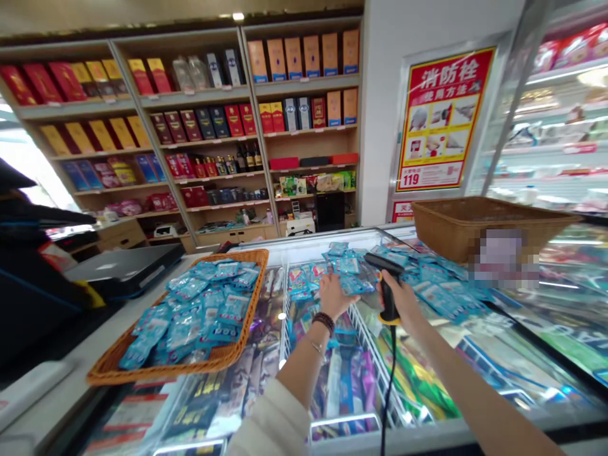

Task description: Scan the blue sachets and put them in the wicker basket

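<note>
My right hand [401,296] is wrapped round the grip of a black barcode scanner [382,262], whose cable hangs down towards me. To its left, my left hand [335,295] reaches out with fingers apart, thumb pointing right, over small blue packets [350,265] on the freezer's glass top [266,278]. Whether its fingertips touch a packet, I cannot tell. More blue packets [437,278] lie in a loose heap right of the scanner. An orange-brown wicker basket [259,297] full of similar packets [190,316] rests on the left.
A brown basket [456,221] stands at the back right of the freezer. Under the glass, wire baskets [368,342] hold colourful wrapped goods. A flat black device [126,269] sits on the left counter. Shelves of boxed goods [216,126] and a red poster [444,120] are behind.
</note>
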`<state>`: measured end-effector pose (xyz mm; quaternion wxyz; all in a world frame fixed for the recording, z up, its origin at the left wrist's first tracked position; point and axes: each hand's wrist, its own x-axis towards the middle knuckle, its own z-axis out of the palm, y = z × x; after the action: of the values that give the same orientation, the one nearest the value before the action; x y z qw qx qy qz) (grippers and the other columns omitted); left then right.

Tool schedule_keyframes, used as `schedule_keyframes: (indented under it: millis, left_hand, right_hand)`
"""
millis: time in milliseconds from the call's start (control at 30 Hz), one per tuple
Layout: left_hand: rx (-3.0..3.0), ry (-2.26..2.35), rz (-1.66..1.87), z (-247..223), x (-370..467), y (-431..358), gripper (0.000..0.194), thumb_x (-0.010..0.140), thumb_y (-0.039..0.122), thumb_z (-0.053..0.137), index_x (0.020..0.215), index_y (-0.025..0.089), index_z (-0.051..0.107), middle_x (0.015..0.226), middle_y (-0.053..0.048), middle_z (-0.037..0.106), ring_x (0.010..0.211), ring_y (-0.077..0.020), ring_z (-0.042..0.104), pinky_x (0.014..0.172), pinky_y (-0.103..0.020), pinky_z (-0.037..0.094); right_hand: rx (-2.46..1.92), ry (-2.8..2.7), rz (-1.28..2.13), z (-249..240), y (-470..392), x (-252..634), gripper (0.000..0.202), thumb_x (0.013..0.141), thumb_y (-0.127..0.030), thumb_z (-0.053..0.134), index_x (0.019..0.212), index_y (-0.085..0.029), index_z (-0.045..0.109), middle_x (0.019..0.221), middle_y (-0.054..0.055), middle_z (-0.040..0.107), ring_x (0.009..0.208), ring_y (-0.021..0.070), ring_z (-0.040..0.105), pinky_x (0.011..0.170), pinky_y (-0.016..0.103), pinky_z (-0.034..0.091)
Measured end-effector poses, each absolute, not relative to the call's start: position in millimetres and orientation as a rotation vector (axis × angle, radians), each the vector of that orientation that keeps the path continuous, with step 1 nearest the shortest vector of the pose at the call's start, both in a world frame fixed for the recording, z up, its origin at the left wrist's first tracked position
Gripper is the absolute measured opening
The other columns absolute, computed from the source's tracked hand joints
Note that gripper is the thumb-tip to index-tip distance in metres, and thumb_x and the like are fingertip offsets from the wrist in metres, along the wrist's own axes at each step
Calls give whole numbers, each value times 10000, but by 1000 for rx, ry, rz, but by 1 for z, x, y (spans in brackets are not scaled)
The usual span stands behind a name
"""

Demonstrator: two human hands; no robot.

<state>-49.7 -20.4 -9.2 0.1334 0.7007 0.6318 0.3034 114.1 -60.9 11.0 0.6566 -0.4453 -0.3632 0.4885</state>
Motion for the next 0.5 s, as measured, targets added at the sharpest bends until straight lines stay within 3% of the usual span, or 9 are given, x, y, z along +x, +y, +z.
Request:
schedule_keyframes:
  millis: [200,333,500]
  left_hand:
    - [1848,1723,1280,-27,-95,-31,742,620,331,901,1244,173,533,1237,-150,620,1203,-351,559,1038,-440,401]
    - [1847,1688,1160,-29,-108,-32,437,761,254,779,1161,154,636,919,-83,703,928,-275,666,857,-372,468]
    - [1868,1606,1255,-32,-114,-31,113,849,261,665,877,172,727,872,-80,737,874,-243,687,823,-357,485]
  right_hand:
    - [-1035,-924,1169,4,-67,91,448,698,-576,809,814,-174,646,552,-20,588,368,102,508,318,216,396]
    - [-1041,-954,1191,2,-67,84,456,706,-593,796,812,-182,629,561,-16,584,376,106,514,320,218,410]
    - [-1046,-963,1189,3,-68,83,446,718,-594,783,808,-184,631,551,-23,570,362,98,493,308,215,401]
